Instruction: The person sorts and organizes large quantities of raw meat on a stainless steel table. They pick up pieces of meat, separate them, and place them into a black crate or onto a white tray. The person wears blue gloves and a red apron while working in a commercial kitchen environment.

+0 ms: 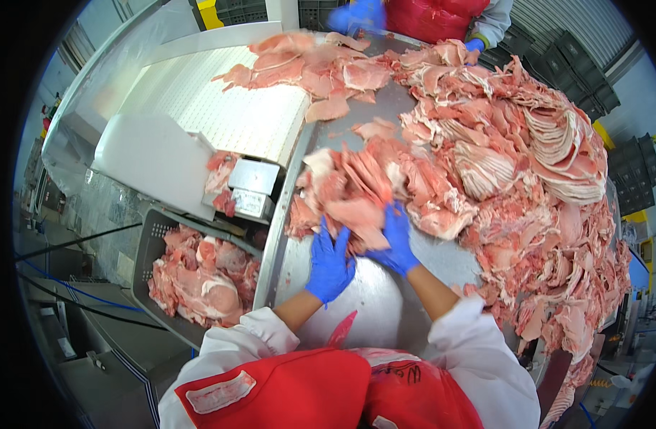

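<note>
Both my hands wear blue gloves and hold a loose bunch of raw meat slices (354,214) between them, over a steel table (360,305). My left hand (329,265) has its spread fingers on the near left edge of the bunch. On the right side, my right hand (398,241) grips the slices, its thumb partly hidden by a hanging slice. The bunch is pinkish with some pale fat, and parts of it are blurred. It runs into a large heap of sliced meat (499,177) that covers the table's right side.
Left of the table is a white perforated conveyor belt (215,102), with slices at its far end. A steel box (251,204) stands beside a white guard plate (151,155). Below sits a dark crate (145,268) of meat pieces. Across the table, a co-worker's gloved hand (474,45) touches the heap.
</note>
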Demonstrator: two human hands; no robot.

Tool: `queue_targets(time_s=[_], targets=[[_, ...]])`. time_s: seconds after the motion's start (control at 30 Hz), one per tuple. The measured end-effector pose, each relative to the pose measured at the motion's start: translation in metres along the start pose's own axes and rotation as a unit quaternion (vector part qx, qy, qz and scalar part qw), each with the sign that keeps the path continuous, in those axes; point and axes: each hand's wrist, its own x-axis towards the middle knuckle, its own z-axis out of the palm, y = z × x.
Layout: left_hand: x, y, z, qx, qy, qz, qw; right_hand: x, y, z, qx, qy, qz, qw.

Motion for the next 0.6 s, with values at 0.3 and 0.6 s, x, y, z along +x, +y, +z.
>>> queue_targets(time_s=[0.3, 0.6], targets=[[0.211, -0.098, -0.111, 0.246, 0.184, -0.033, 0.951, 0.23, -0.069, 0.102, 0.542, -0.087, -0.083, 0.831], [0.16, -0.056, -0.055, 0.233, -0.2, 0.321, 0.896, 0.208, 0.097, 0.082, -0.246, 0.081, 0.275, 0.926]])
